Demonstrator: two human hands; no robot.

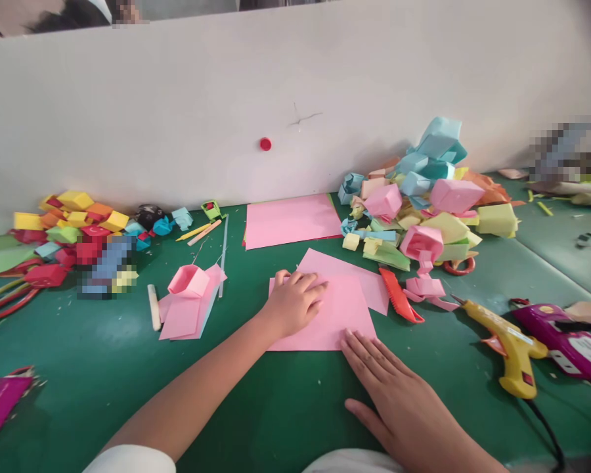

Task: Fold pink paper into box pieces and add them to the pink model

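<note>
A pink sheet of paper (320, 325) lies flat on the green table in front of me. My left hand (295, 299) rests on its upper left part, fingers spread and pointing right. At the lower right corner, the fingertips of my right hand (387, 374) touch the sheet; its fingers are stretched out and the thumb stands apart. A second pink sheet (359, 279) sticks out from beneath the first, turned at an angle. Just right of the sheets lies a red-orange cutter (398, 295).
A paper stack, pink on top (290, 223), lies by the white partition (177, 118). Folded paper pieces (414, 197) are heaped right, colourful ones (79, 223) left. A yellow glue gun (507, 341) with a cord lies right. Pink cut pieces (187, 315) and a glue stick (153, 307) lie left.
</note>
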